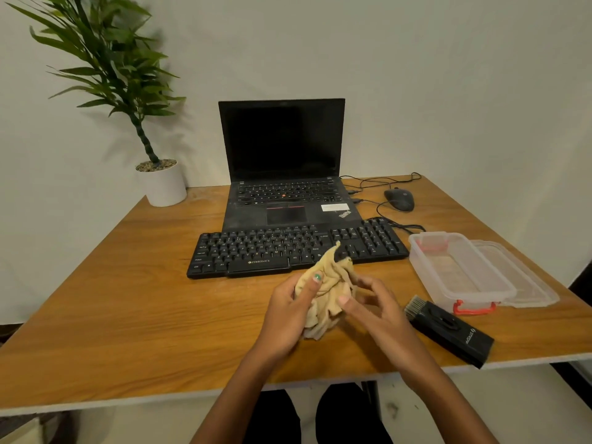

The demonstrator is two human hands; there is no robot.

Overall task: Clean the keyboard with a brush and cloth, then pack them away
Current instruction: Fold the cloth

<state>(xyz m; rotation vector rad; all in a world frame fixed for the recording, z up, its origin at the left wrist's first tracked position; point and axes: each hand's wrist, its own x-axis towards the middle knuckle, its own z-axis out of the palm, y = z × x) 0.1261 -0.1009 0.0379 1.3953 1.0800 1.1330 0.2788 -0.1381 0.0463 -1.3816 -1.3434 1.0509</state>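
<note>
1. Head view puts the yellow cloth point(325, 293) just below frame centre, bunched into a loose wad above the desk's near half, its upper tip overlapping the front edge of the keyboard point(296, 248) in the picture; whether it touches the keys I cannot tell
2. At 9 o'clock of the cloth, the left hand point(288, 310) has its fingers curled round the wad and its thumb pressed on the front, most likely to keep the fabric gathered
3. At 3 o'clock of the cloth, the right hand point(373, 307) has its fingers bent and slightly spread, thumb and fingertips on the cloth's edge, probably re-folding it into a pad for wiping
4. At 12 o'clock of the hands, the keyboard lies flat and square to the person, within easy reach for a wipe
5. At 4 o'clock of the hands, the black brush point(448, 331) lies on the desk with bristles pointing away from the person, touched by neither hand; I judge the brushing step is not in hand now
6. At 2 o'clock of the hands, the clear plastic box point(461, 270) stands open with its lid point(525, 283) beside it, ready for packing
7. Farther out, the open laptop point(285, 174) sits at 12 o'clock behind the keyboard, the mouse point(399, 199) at 1 o'clock and a potted plant point(160, 181) at 10 o'clock on the wooden desk point(128, 299)
</note>
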